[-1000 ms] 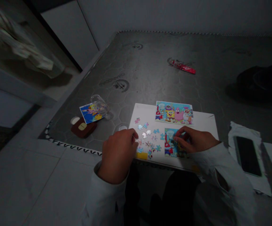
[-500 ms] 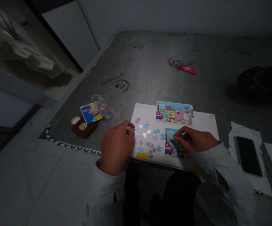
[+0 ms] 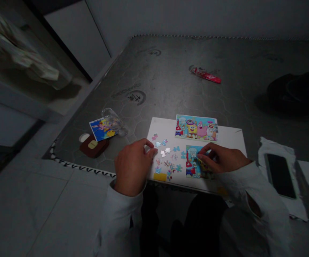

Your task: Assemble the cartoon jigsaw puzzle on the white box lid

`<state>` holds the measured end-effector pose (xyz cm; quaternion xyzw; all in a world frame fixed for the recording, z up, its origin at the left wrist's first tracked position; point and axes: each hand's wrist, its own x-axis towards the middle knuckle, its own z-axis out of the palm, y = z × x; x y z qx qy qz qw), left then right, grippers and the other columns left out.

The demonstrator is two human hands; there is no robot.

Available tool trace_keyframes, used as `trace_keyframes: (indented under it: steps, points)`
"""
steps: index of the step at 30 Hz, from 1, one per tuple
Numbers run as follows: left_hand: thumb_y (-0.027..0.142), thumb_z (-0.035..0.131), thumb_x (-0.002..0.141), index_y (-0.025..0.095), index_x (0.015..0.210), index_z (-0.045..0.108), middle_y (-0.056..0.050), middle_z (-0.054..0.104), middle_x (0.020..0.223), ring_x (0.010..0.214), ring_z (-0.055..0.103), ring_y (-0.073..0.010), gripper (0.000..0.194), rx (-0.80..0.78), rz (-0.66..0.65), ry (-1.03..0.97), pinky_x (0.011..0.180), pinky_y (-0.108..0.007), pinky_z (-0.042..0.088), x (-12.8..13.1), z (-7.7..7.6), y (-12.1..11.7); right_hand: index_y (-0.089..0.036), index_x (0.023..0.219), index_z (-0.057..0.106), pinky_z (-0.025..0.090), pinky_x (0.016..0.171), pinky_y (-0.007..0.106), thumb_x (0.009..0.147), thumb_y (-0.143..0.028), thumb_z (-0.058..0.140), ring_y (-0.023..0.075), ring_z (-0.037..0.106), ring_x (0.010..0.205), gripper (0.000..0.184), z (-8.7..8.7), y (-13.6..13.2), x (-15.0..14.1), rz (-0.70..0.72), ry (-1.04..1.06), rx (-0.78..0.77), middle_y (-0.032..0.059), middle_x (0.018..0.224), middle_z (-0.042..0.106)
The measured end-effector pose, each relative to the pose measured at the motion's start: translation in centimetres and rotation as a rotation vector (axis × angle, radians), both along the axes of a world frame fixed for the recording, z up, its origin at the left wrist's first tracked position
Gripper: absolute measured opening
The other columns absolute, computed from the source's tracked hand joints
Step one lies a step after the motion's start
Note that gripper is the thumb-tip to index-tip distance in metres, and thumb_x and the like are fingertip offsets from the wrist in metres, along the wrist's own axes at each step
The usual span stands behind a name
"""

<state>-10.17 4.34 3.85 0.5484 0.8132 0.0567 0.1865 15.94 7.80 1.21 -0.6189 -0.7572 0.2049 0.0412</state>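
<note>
On a white board (image 3: 233,142) lies a partly assembled jigsaw puzzle (image 3: 192,167) with cartoon figures. My right hand (image 3: 221,158) rests over its right part, thumb and fingertips drawn together at the surface. Whatever they pinch is hidden. Loose puzzle pieces (image 3: 167,150) are scattered left of the puzzle, some picture side up, some pale. My left hand (image 3: 134,167) hovers at the board's left edge beside them, fingers curved, with a small gap between thumb and index finger. Behind the puzzle lies a matching picture card (image 3: 197,128).
Left of the board are a brown case (image 3: 94,146), a blue picture card (image 3: 101,134) and a clear plastic item (image 3: 114,121). A red wrapper (image 3: 206,75) lies farther back. A phone (image 3: 281,176) is at right, a dark object (image 3: 295,92) behind it.
My left thumb has moved slightly right, over the edge of the loose pieces. My right hand stays almost still on the puzzle. The whole view has shifted a little.
</note>
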Motion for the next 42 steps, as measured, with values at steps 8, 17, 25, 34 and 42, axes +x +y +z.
trace_keyframes:
  steps: [8, 17, 25, 34, 42]
  points:
    - [0.041, 0.066, 0.094, 0.03, 0.107, 0.078, 0.0, 0.078, 0.096, 0.087, 0.071, -0.0239, 0.021, 0.116, 0.02, 0.028, 0.066, -0.033, 0.041, -0.2, -0.8, 0.2, -0.031, 0.091, 0.072, 0.041, 0.056, 0.028, 0.088, -0.041, 0.065, 0.0174, 0.068, 0.063, 0.013, -0.1, 0.0, 0.2, -0.02, -0.004, -0.003, -0.0033, 0.073, 0.075]
    - [0.034, 0.068, 0.093, 0.029, 0.109, 0.077, 0.0, 0.078, 0.105, 0.095, 0.07, -0.0233, 0.019, 0.148, -0.049, -0.038, 0.076, -0.033, 0.046, 0.2, -2.2, 0.6, -0.031, 0.09, 0.071, 0.04, 0.056, 0.03, 0.089, -0.043, 0.065, 0.019, 0.067, 0.063, 0.013, -0.5, -0.1, 0.2, -0.032, -0.015, 0.015, -0.0026, 0.073, 0.075]
    - [0.039, 0.064, 0.095, 0.032, 0.113, 0.077, 0.0, 0.079, 0.112, 0.1, 0.072, -0.0278, 0.024, 0.041, 0.114, 0.063, 0.069, -0.034, 0.042, -1.2, -1.1, 0.0, -0.031, 0.092, 0.072, 0.039, 0.056, 0.029, 0.089, -0.042, 0.065, 0.0181, 0.068, 0.064, 0.013, -0.3, 0.0, 0.3, -0.044, -0.023, 0.001, -0.0029, 0.075, 0.075]
    - [0.031, 0.074, 0.088, 0.034, 0.103, 0.078, 0.006, 0.08, 0.108, 0.1, 0.072, -0.025, 0.016, -0.067, 0.014, 0.034, 0.071, -0.034, 0.039, -1.3, 0.1, -0.9, -0.029, 0.092, 0.072, 0.041, 0.06, 0.028, 0.088, -0.042, 0.063, 0.0169, 0.067, 0.064, 0.017, 0.3, 0.1, 0.0, -0.035, 0.004, -0.038, -0.0029, 0.073, 0.074]
    - [0.03, 0.08, 0.083, 0.032, 0.101, 0.078, 0.005, 0.08, 0.103, 0.096, 0.072, -0.0238, 0.019, -0.132, -0.067, 0.006, 0.071, -0.033, 0.038, -1.5, 0.2, -1.3, -0.029, 0.092, 0.072, 0.042, 0.06, 0.028, 0.087, -0.044, 0.063, 0.0172, 0.066, 0.063, 0.018, 0.1, 0.3, 0.1, -0.021, 0.001, -0.066, -0.0028, 0.074, 0.074]
